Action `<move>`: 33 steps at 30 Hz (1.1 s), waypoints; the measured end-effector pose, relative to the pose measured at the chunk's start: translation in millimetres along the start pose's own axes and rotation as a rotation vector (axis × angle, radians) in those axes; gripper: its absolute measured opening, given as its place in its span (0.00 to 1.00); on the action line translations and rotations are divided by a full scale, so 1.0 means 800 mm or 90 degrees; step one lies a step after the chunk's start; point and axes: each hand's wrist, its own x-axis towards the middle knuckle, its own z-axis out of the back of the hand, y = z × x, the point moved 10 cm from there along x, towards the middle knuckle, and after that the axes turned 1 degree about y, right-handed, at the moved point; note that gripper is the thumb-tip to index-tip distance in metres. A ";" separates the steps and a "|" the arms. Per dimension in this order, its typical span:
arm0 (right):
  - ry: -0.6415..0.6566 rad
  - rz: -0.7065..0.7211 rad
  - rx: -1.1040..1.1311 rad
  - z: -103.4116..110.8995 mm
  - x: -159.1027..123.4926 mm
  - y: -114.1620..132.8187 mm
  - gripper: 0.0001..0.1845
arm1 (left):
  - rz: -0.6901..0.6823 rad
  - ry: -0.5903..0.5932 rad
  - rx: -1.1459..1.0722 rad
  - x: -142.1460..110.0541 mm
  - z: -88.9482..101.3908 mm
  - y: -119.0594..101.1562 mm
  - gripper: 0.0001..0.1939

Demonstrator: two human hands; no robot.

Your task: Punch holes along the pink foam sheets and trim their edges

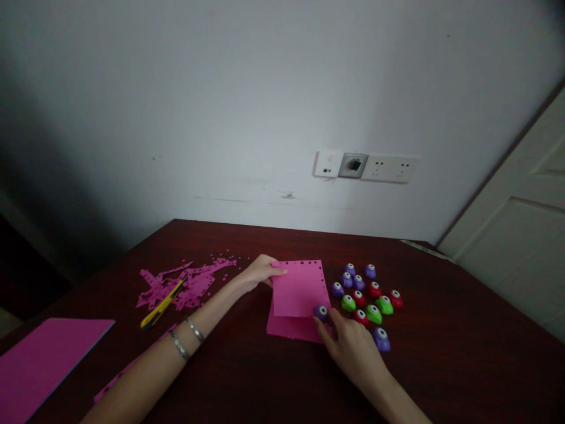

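My left hand (pixel 260 271) pinches the upper left corner of a pink sheet of paper (pixel 298 291), thumb on top. Small punched holes run along the sheet's top edge and down part of its right edge. Another pink sheet (pixel 291 327) shows beneath it on the table. At the lower right corner of the upper sheet, my right hand (pixel 351 341) grips a small purple craft punch (pixel 321 312) between thumb and fingers. Several more punches in purple, red and green (pixel 374 314) stand just right of the paper.
A yellow utility knife (pixel 162 304) lies by a heap of pink paper scraps (pixel 194 282) on the left. A pink paper stack (pixel 48 362) sits at the near left, and a punched strip (pixel 115 383) lies under my left forearm. Behind the dark table (pixel 247 238) is a wall with sockets (pixel 391 168).
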 end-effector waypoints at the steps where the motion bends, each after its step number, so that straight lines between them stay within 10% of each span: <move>1: -0.001 -0.001 -0.002 0.001 0.000 0.000 0.16 | -0.003 0.004 -0.003 0.000 0.000 0.000 0.09; 33: -0.063 0.038 -0.054 0.007 -0.002 0.002 0.14 | -0.017 0.010 -0.029 0.000 0.004 -0.005 0.11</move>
